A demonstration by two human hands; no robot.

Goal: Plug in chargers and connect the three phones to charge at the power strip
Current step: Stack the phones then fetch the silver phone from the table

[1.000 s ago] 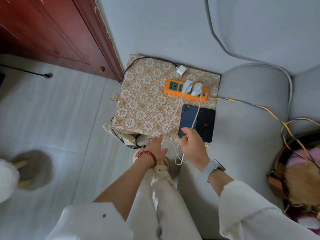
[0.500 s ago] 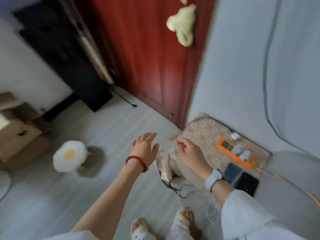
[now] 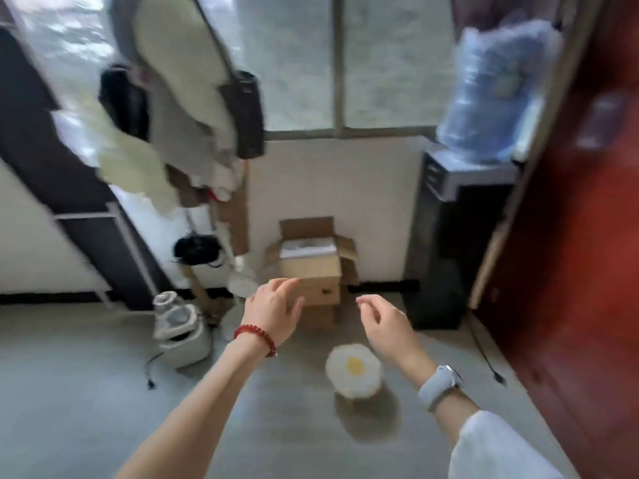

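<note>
Head view, blurred, running left to right across a room:

- Hanging clothes (image 3: 162, 108) and a dark bag (image 3: 246, 114) fill the upper left in front of a frosted window (image 3: 397, 60).
- On the grey floor (image 3: 86, 392) stands a small pale appliance (image 3: 179, 328) with a loose cord.
- Left hand (image 3: 273, 311), a red bead bracelet (image 3: 256, 338) on its wrist, is raised in the air with fingers relaxed and slack, holding nothing.
- Behind it, against the wall, sit stacked cardboard boxes (image 3: 313, 267).
- A fried-egg-shaped stool (image 3: 353, 369) stands on the floor between the forearms.
- Right hand (image 3: 387, 326), a grey watch (image 3: 437, 387) on its wrist, hangs loosely curled and empty.
- A water dispenser (image 3: 460, 216) carries a blue bottle (image 3: 494, 91), beside a red door (image 3: 581, 236).
- Phones, chargers and power strip are out of view.
</note>
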